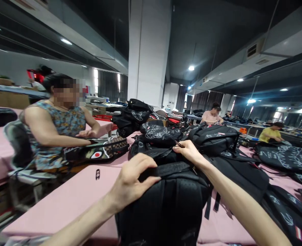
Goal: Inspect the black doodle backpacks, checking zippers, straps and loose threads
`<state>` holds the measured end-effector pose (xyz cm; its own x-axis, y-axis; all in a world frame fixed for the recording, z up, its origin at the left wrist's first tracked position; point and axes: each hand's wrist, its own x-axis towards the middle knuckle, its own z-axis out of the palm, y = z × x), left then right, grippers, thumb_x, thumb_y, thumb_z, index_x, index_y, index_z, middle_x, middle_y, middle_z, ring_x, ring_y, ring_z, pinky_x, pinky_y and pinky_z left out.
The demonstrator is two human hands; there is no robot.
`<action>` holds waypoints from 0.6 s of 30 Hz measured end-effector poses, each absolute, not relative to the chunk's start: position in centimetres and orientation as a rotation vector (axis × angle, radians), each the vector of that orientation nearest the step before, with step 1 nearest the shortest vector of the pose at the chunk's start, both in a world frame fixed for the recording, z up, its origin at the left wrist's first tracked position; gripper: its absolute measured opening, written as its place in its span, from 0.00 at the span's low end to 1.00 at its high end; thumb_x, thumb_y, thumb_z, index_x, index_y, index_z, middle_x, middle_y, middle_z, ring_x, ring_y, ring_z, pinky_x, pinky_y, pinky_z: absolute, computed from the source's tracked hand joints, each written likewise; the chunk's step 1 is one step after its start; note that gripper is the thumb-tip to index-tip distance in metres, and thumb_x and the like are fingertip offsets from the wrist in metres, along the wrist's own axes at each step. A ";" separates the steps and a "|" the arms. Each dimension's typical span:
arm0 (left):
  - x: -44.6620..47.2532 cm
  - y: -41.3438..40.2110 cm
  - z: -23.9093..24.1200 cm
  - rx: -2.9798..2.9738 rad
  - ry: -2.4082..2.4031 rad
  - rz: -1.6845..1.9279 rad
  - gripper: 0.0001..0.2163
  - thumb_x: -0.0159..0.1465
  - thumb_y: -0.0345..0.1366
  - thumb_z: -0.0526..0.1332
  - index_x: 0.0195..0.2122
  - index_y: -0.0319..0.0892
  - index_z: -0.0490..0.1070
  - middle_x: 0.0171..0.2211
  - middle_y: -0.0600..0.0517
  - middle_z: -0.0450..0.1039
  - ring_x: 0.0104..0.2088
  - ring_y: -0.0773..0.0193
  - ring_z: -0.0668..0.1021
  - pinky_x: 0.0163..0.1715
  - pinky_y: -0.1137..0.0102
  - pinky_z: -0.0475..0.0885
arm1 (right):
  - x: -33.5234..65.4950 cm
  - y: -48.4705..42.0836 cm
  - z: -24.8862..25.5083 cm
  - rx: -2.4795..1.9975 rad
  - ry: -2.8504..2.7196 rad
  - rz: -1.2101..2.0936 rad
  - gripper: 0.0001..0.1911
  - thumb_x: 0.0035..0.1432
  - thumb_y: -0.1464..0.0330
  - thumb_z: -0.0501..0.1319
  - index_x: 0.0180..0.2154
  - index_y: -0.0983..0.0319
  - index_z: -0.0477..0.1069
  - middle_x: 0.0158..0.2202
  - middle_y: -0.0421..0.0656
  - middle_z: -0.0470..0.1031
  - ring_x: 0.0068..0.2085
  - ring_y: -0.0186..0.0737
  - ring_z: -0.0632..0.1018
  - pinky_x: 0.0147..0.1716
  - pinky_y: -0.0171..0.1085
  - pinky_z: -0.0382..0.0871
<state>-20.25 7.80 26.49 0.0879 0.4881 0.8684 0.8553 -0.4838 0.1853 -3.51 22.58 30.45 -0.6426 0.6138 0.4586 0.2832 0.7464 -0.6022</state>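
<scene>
A black backpack stands in front of me on the pink-covered table. My left hand is closed on the dark padded strap along its top edge, thumb underneath and fingers above. Beyond that edge, my right hand pinches a small, thin, dark pointed thing, whose exact kind I cannot make out. The right hand is close to another black bag with white line drawings, lying just past the backpack. Loose black straps hang at the backpack's right side.
Black backpacks are heaped ahead, including a rounded one, with more at right. On the left, a seated co-worker handles a camouflage-and-check bag. A small black tag lies on the pink table. A pillar rises behind.
</scene>
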 end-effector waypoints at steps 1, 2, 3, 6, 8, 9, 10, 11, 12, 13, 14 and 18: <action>-20.3 7.4 26.5 -2.041 -1.296 -1.387 0.05 0.57 0.37 0.60 0.31 0.40 0.70 0.30 0.50 0.73 0.34 0.64 0.74 0.35 0.71 0.69 | -3.7 22.9 30.1 -0.720 -2.210 0.783 0.14 0.48 0.60 0.60 0.20 0.65 0.71 0.16 0.36 0.65 0.20 0.30 0.64 0.22 0.31 0.52; -20.4 7.0 26.6 -2.106 -1.301 -1.387 0.06 0.57 0.37 0.60 0.29 0.40 0.70 0.28 0.51 0.73 0.32 0.65 0.74 0.34 0.72 0.69 | -3.9 23.1 29.8 -0.743 -2.142 0.938 0.14 0.45 0.60 0.61 0.20 0.65 0.70 0.16 0.36 0.65 0.20 0.30 0.64 0.22 0.31 0.52; -20.5 6.7 26.9 -2.178 -1.349 -1.369 0.08 0.57 0.39 0.58 0.27 0.40 0.70 0.26 0.52 0.73 0.30 0.66 0.74 0.32 0.73 0.68 | -4.1 23.2 29.6 -0.748 -2.076 1.076 0.14 0.43 0.60 0.62 0.20 0.66 0.71 0.16 0.36 0.66 0.20 0.30 0.64 0.22 0.31 0.53; -21.2 6.7 28.4 -2.224 -1.708 -1.283 0.15 0.61 0.41 0.51 0.24 0.40 0.71 0.22 0.54 0.72 0.25 0.68 0.73 0.28 0.75 0.65 | -4.4 22.7 29.5 -0.724 -1.940 1.285 0.12 0.37 0.62 0.65 0.22 0.66 0.73 0.18 0.37 0.70 0.22 0.31 0.67 0.25 0.32 0.56; -21.8 7.5 29.4 -2.102 -1.909 -1.221 0.13 0.59 0.43 0.53 0.27 0.41 0.71 0.24 0.55 0.72 0.25 0.67 0.72 0.27 0.75 0.64 | -4.4 21.9 29.7 -0.699 -1.920 1.326 0.12 0.36 0.63 0.65 0.21 0.65 0.72 0.18 0.37 0.70 0.22 0.31 0.67 0.26 0.32 0.56; -22.0 8.0 29.7 -2.073 -1.958 -1.173 0.11 0.57 0.44 0.57 0.30 0.41 0.72 0.27 0.54 0.73 0.28 0.66 0.73 0.28 0.75 0.64 | -4.3 21.5 29.8 -0.685 -1.915 1.337 0.11 0.36 0.63 0.65 0.20 0.65 0.72 0.18 0.37 0.69 0.22 0.30 0.66 0.26 0.32 0.55; -22.2 8.5 29.9 -2.090 -1.982 -1.113 0.11 0.53 0.43 0.60 0.32 0.42 0.72 0.30 0.54 0.74 0.30 0.65 0.73 0.30 0.75 0.64 | -4.2 21.2 29.9 -0.669 -1.910 1.342 0.11 0.36 0.63 0.65 0.19 0.65 0.71 0.17 0.36 0.68 0.21 0.30 0.65 0.25 0.32 0.54; -22.4 8.9 30.0 -2.136 -1.993 -1.058 0.11 0.51 0.42 0.62 0.34 0.44 0.73 0.32 0.54 0.74 0.32 0.64 0.73 0.31 0.74 0.65 | -4.1 21.0 29.9 -0.651 -1.904 1.345 0.11 0.36 0.63 0.65 0.18 0.65 0.70 0.17 0.35 0.67 0.21 0.29 0.64 0.24 0.31 0.53; -22.4 9.2 29.9 -2.190 -2.003 -1.026 0.11 0.50 0.41 0.63 0.33 0.45 0.73 0.32 0.55 0.75 0.32 0.63 0.73 0.32 0.74 0.65 | -3.9 20.8 30.0 -0.634 -1.899 1.349 0.11 0.37 0.63 0.65 0.18 0.65 0.69 0.16 0.35 0.66 0.20 0.28 0.63 0.24 0.31 0.52; -22.4 9.4 29.9 -2.237 -2.016 -1.023 0.09 0.49 0.39 0.62 0.32 0.45 0.74 0.31 0.55 0.74 0.32 0.64 0.73 0.31 0.74 0.64 | -3.8 20.7 30.0 -0.622 -1.896 1.356 0.12 0.37 0.63 0.65 0.18 0.65 0.69 0.16 0.35 0.66 0.20 0.28 0.62 0.23 0.31 0.51; -22.4 9.5 29.7 -2.264 -2.037 -1.064 0.07 0.49 0.38 0.62 0.29 0.44 0.74 0.29 0.55 0.74 0.30 0.64 0.73 0.30 0.75 0.64 | -3.7 20.6 30.0 -0.617 -1.896 1.368 0.12 0.37 0.63 0.65 0.18 0.65 0.68 0.16 0.35 0.66 0.20 0.28 0.63 0.23 0.31 0.51; -22.0 9.0 29.3 -2.324 -2.251 -1.507 0.06 0.47 0.35 0.62 0.25 0.39 0.73 0.20 0.57 0.70 0.23 0.68 0.70 0.23 0.76 0.62 | -3.2 20.3 30.0 -0.621 -1.980 1.384 0.11 0.40 0.64 0.65 0.20 0.65 0.69 0.18 0.35 0.67 0.21 0.29 0.64 0.23 0.31 0.53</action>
<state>-21.99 8.97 29.34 -0.1003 0.9594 0.2635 0.6092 -0.1502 0.7787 -3.23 20.30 30.05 -0.6859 0.6902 0.2305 0.0207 0.3352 -0.9419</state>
